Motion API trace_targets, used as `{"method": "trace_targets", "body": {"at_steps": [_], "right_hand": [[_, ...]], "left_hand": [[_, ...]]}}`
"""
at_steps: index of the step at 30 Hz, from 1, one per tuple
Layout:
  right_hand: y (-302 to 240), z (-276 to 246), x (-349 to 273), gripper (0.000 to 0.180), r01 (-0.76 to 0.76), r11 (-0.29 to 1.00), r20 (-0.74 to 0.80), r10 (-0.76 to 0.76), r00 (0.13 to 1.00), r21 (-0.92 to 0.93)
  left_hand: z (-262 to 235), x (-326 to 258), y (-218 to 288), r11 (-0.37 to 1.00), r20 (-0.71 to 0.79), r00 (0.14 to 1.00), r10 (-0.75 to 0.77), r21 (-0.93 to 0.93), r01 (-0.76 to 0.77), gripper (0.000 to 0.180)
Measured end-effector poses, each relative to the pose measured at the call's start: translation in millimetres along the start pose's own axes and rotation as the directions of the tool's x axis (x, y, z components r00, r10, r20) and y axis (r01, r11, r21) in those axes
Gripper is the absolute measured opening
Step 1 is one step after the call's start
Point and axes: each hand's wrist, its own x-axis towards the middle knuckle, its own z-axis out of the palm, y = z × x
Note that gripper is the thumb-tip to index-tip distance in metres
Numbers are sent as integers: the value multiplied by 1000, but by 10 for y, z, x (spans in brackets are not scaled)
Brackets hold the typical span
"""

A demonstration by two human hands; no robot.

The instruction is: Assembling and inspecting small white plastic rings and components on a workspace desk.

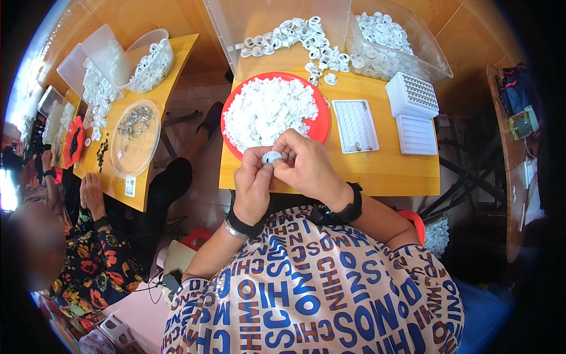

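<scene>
Between the fingertips of both hands is a small round white plastic part (272, 157) with a dark slot in its face. My left hand (252, 184) pinches it from the left, and my right hand (309, 167) grips its right edge with thumb and fingers. Both hands are at the near rim of a red round tray (323, 115), which is heaped with small white plastic pieces (268, 109). To the right of the tray lies a white moulded tray (352, 121) with a few small round metallic discs in its corners.
White ring-shaped parts (295, 34) are strewn at the table's back. A clear bin (436, 62) of white parts stands at back right, near stacked white trays (413, 97). Leftward, a co-worker's hand (92, 193) rests by another table with a clear round lid (134, 154) holding metal bits.
</scene>
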Motion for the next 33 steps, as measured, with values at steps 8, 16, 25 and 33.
{"method": "trace_targets", "body": {"at_steps": [8, 16, 25, 33], "right_hand": [[266, -55, 26, 13, -419, 739, 315, 288, 904, 528], [259, -116, 17, 10, -424, 709, 320, 286, 903, 564], [188, -106, 2, 12, -349, 678, 308, 187, 933, 647], [88, -96, -84, 15, -124, 979, 112, 106, 988, 162]], "left_hand": [[-119, 2, 25, 963, 142, 971, -192, -163, 214, 28], [-136, 48, -36, 901, 172, 961, -215, -344, 263, 31], [-94, 45, -12, 912, 248, 953, -173, -325, 249, 33], [-74, -50, -63, 940, 230, 966, -118, -287, 184, 39]]}}
